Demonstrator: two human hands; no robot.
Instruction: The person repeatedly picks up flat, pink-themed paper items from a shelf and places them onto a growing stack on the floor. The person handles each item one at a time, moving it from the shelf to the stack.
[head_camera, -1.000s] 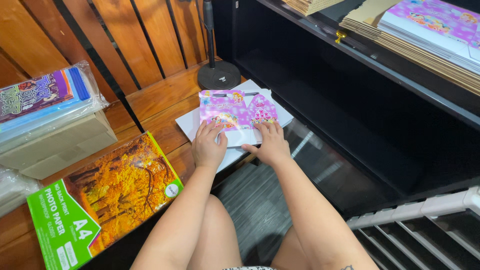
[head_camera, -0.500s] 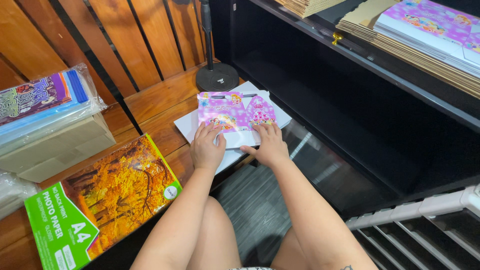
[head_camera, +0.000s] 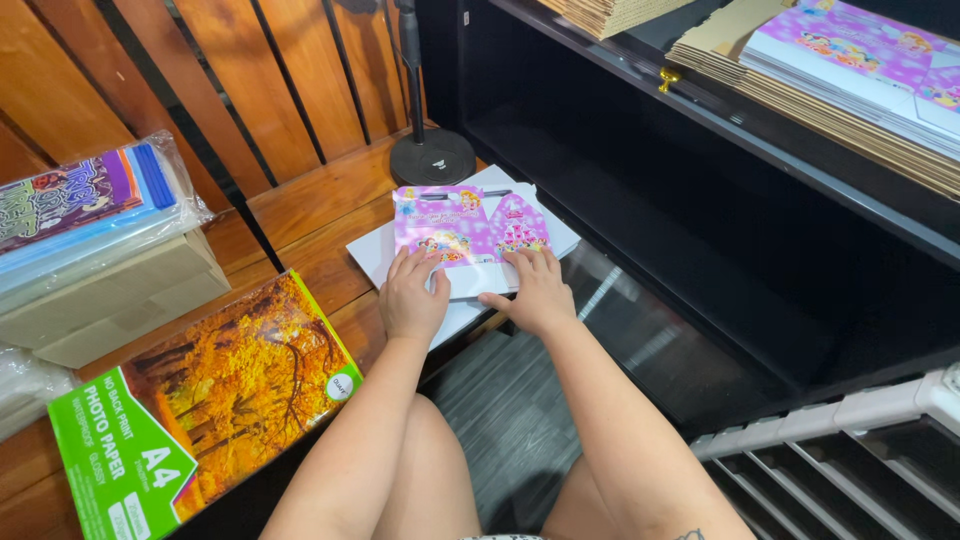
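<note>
Centre frame, on the white sheets (head_camera: 372, 252) over the wooden worktop (head_camera: 310, 205), the left hand (head_camera: 412, 298) and right hand (head_camera: 533, 290) lay flat, side by side, fingers spread, pinning the pink printed card (head_camera: 462, 225) so it seemingly could not slide.

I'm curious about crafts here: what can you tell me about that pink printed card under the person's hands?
The pink printed card is a flat sheet, seemingly glossy cardstock, printed in pink and purple with small cartoon figures. Its right part has a peaked shape like an unfolded box panel. It lies flat on a white sheet on the wooden platform, near a round black stand base. The left hand and right hand both press on its near edge, fingers spread.
</note>
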